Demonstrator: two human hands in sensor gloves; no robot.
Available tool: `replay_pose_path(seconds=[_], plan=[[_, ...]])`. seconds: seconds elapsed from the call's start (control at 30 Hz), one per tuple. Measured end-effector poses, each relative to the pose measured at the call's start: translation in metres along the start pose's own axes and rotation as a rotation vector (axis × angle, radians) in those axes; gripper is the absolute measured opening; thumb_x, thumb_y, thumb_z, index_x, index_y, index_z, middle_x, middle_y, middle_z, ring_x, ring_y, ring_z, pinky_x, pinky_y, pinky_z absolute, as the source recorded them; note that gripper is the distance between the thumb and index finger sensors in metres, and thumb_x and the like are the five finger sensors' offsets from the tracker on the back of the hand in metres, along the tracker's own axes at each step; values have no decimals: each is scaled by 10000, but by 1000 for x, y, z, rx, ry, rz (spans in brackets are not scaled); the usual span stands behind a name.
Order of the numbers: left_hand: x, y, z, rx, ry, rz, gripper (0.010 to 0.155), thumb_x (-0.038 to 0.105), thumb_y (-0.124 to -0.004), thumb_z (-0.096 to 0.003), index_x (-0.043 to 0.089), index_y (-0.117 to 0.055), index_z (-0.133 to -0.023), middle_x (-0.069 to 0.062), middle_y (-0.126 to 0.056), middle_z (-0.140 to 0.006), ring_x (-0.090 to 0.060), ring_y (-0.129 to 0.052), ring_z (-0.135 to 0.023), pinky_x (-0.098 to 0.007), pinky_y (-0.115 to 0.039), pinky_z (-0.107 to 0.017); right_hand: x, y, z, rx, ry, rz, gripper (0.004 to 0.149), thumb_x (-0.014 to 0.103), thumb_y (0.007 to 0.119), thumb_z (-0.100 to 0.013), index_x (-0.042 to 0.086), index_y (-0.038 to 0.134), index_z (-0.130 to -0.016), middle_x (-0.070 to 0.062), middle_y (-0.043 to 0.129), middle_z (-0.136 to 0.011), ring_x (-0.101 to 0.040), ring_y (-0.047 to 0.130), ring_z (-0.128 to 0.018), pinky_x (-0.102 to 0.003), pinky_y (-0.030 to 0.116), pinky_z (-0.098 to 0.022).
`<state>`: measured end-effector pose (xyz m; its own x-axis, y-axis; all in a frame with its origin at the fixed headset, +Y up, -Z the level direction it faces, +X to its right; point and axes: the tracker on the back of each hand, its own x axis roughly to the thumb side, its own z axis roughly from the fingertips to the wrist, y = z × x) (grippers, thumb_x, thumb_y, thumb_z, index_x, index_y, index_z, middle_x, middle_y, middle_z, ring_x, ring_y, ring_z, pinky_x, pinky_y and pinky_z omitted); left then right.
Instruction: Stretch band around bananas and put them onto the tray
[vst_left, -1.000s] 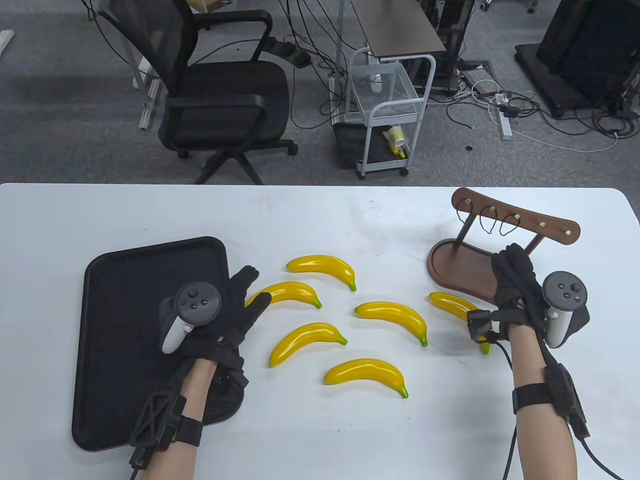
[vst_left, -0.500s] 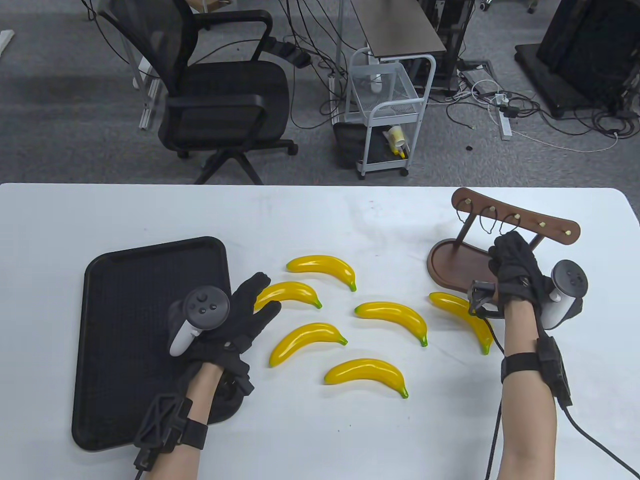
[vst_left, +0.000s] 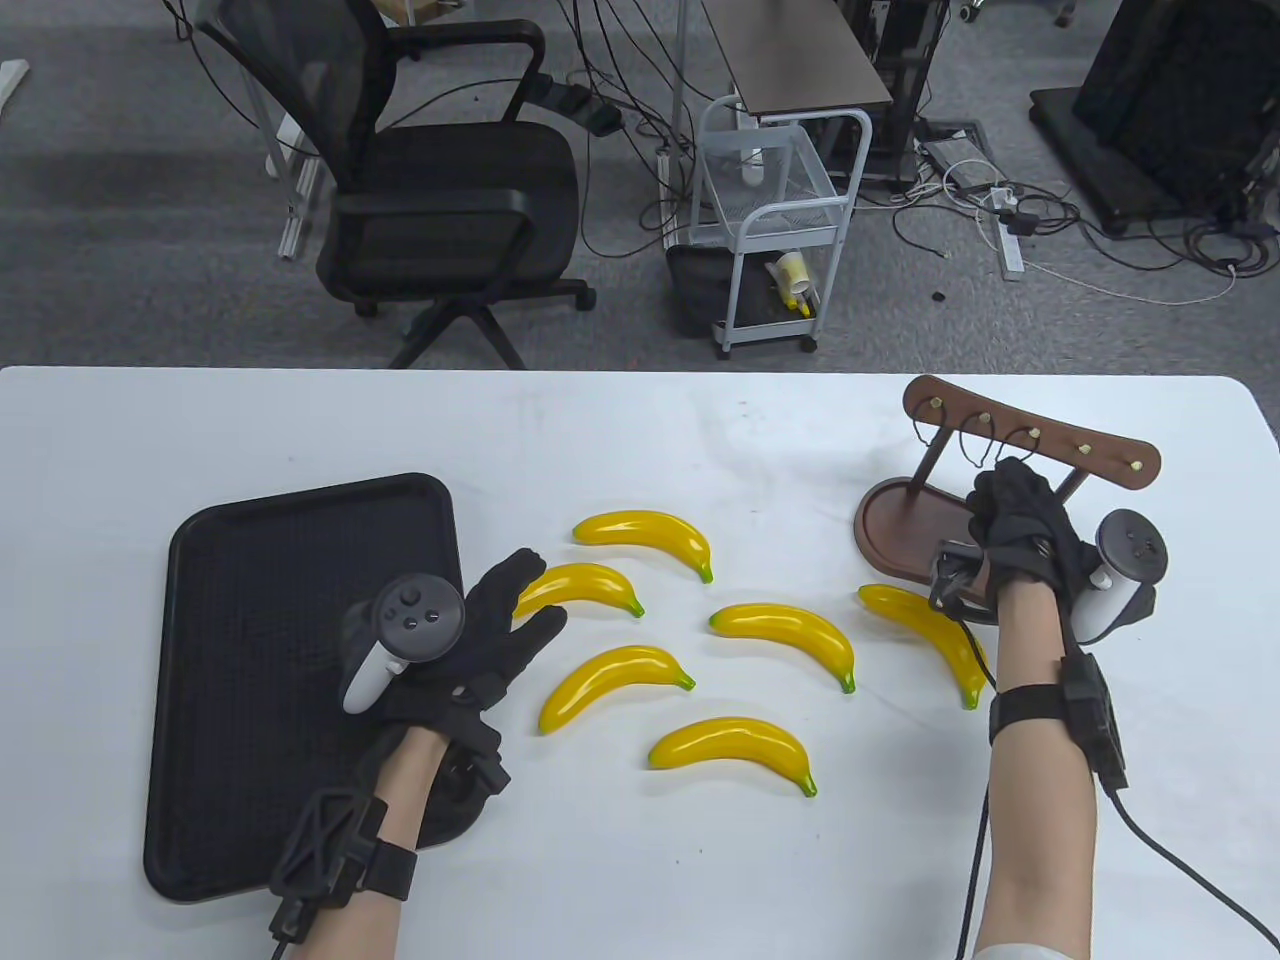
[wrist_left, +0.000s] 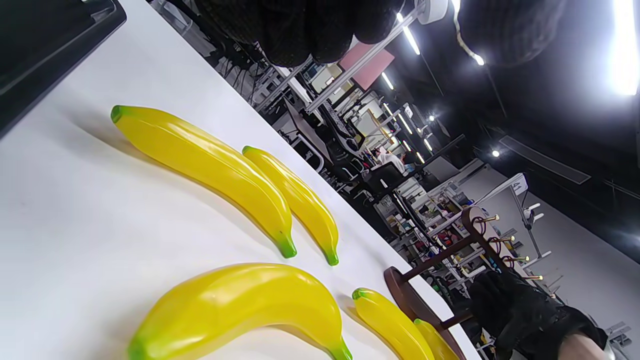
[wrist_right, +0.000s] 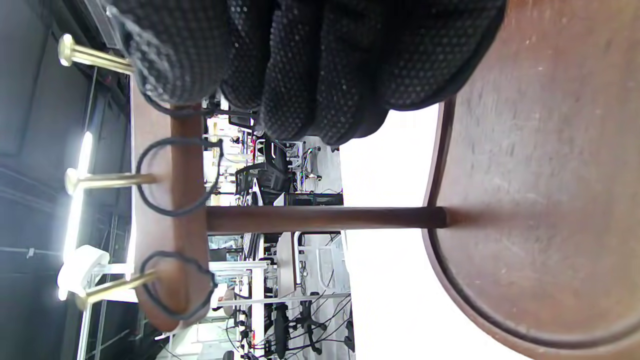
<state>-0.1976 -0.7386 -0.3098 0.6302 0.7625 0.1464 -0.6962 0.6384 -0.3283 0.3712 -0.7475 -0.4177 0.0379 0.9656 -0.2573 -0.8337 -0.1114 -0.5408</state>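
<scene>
Six bananas lie loose on the tabletop between tray and wooden rack. The right hand has risen to the rack's bands, its grip unclear; the left hand stays flat, fingers apart.

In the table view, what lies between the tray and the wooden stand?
Six bananas spread on bare table, between tray and stand. The left hand lies at the tray's edge.

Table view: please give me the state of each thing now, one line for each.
Bananas: six, loose on the table, unbanded.
Tray: holds no bananas.
Bands: hang on the rack's pegs.
Rack: upright.
Left hand: open, fingers over a banana.
Right hand: at the pegs; grip unclear.
</scene>
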Motion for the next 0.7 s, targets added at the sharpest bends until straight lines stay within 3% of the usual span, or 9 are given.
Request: replay_pose_path(seconds=[0.7], plan=[[8,-6,6,6,-30,-7,783,640,-586,-589,235,-297,-1194,-46,-346,-1305,-349,-455,-1214,-514,-391,-893,33,-16,13,12,-125,121,400,345,703,-588,116,764,-910,-83,900,-788,-286,940,-663,-508,775,-505]])
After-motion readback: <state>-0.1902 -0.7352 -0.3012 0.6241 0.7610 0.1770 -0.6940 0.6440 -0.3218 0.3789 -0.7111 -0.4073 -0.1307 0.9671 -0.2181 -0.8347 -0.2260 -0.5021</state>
